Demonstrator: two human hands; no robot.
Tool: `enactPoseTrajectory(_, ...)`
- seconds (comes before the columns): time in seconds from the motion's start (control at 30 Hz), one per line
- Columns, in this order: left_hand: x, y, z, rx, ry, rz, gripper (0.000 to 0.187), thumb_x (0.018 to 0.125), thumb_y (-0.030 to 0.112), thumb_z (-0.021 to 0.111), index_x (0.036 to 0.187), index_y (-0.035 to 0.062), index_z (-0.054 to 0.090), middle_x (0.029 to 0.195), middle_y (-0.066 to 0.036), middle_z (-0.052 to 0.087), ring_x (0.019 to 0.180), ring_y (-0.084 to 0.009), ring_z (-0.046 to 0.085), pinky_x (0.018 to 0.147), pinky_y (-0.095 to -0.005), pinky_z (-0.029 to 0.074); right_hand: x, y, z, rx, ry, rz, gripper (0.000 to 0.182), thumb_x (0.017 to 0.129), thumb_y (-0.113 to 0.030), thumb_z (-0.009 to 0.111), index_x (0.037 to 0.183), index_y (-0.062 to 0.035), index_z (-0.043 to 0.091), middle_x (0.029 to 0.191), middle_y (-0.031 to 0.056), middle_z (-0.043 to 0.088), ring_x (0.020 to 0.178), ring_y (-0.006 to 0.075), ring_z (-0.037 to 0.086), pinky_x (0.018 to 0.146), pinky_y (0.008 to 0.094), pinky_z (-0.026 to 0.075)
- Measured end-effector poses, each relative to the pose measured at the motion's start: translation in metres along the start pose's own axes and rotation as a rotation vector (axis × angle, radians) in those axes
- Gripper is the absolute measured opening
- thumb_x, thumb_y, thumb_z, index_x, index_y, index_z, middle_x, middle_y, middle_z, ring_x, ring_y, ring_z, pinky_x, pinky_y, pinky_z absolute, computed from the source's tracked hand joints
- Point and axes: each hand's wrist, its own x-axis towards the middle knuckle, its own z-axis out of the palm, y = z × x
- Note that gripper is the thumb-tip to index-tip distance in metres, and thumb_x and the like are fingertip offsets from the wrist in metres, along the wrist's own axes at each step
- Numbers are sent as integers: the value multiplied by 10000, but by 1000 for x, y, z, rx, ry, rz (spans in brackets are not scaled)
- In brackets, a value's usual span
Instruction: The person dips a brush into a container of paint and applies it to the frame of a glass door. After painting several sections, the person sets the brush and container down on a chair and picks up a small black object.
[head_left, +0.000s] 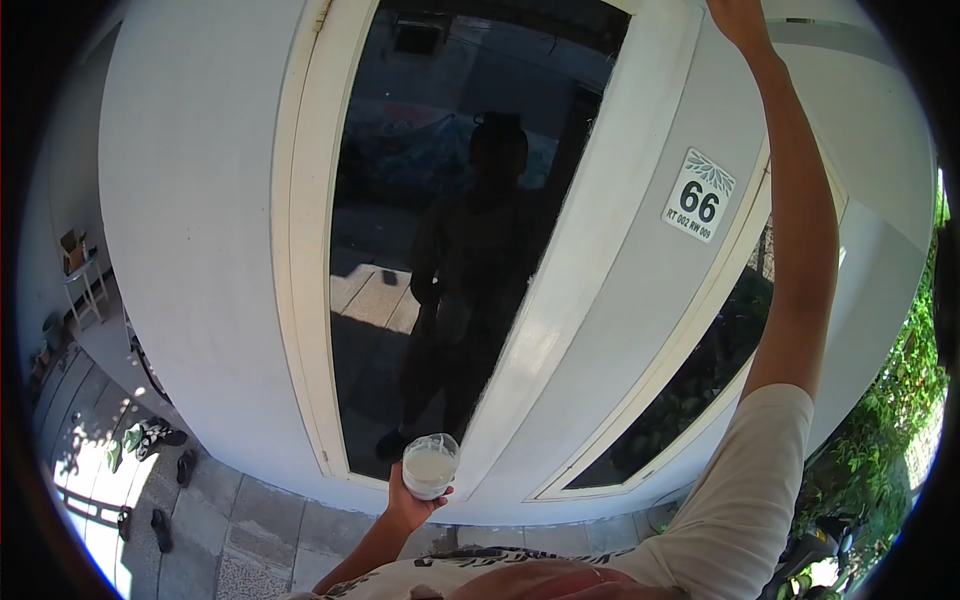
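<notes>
My left hand (408, 508) is wrapped round a clear cup (431, 466) with a milky white filling, low in front of my body. The cup's opening faces up towards me; I cannot make out what the filling is. High at the top edge, my right hand (738, 22) reaches up against the grey wall (735, 105), with the arm stretched straight. Its fingers lie beyond the edge of the view, so whatever they touch is hidden. Below that hand, a white house number plate (699, 195) reading 66 is fixed to the wall.
A tall dark glass pane (450, 230) in a cream frame (560, 290) stands ahead, reflecting a person. A narrower window (690, 390) is at right. Several shoes (161, 530) lie on the paving at left, near a small table (88, 285). Green plants (880, 400) grow at right.
</notes>
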Motion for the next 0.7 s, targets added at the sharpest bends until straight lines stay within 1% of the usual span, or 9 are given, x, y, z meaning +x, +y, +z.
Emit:
enactPoseTrajectory(0.07,2,0,-3,-1,-1,-3,637,887,606,323,1263,165,586,1106,-145,662,880,-340,636,638,-385,455,-16,-16,-3,38,-205,3,172,904,-128,677,964,33,693,857,123,714,776,179,666,722,317,526)
enactPoseTrajectory(0.1,4,1,-5,-2,-6,-3,637,886,606,323,1263,165,586,1108,-144,662,881,-341,636,640,-384,455,-22,-28,-9,37,-203,1,172,904,-128,677,964,33,693,857,123,714,776,179,666,722,317,526)
enactPoseTrajectory(0.2,5,2,-8,-1,-16,-4,639,886,605,321,1265,164,585,1114,-143,660,885,-340,637,643,-384,455,-29,-47,-23,95,-392,48,166,913,-130,666,955,27,698,842,106,708,761,168,657,702,317,526)
enactPoseTrajectory(0.27,6,4,-6,0,-15,-9,640,886,606,319,1265,164,584,1116,-141,659,885,-340,638,643,-385,455,-24,-41,-30,156,-525,252,158,915,-131,659,944,18,701,815,87,693,735,152,640,677,306,518)
enactPoseTrajectory(0.43,11,4,-5,19,6,-16,643,889,609,314,1264,163,585,1114,-138,660,874,-341,641,637,-382,456,5,13,-13,175,-396,314,160,911,-134,658,926,21,699,773,73,678,691,135,615,642,294,503)
enactPoseTrajectory(0.5,12,4,-5,9,-45,-34,641,892,610,313,1262,162,585,1104,-141,663,863,-339,643,631,-379,459,10,20,-8,55,-128,170,172,907,-140,664,928,27,696,762,75,679,683,135,613,645,296,501)
enactPoseTrajectory(0.53,12,3,-5,11,-43,-35,641,892,610,313,1262,162,585,1104,-141,663,863,-339,643,631,-379,459,7,24,-7,55,-128,173,172,907,-140,664,928,27,696,762,75,679,683,135,613,645,296,501)
enactPoseTrajectory(0.63,11,2,1,-8,0,-32,643,896,610,304,1256,159,589,1081,-145,669,858,-333,646,626,-377,459,-4,8,-2,-36,18,-56,185,897,-156,683,946,22,697,804,104,710,722,158,648,676,300,507)
enactPoseTrajectory(0.7,9,2,4,1,4,-27,647,898,612,298,1250,156,593,1064,-145,675,857,-325,648,632,-377,460,-18,-16,-8,26,-141,53,183,901,-149,680,938,29,697,838,121,721,751,178,663,697,316,518)
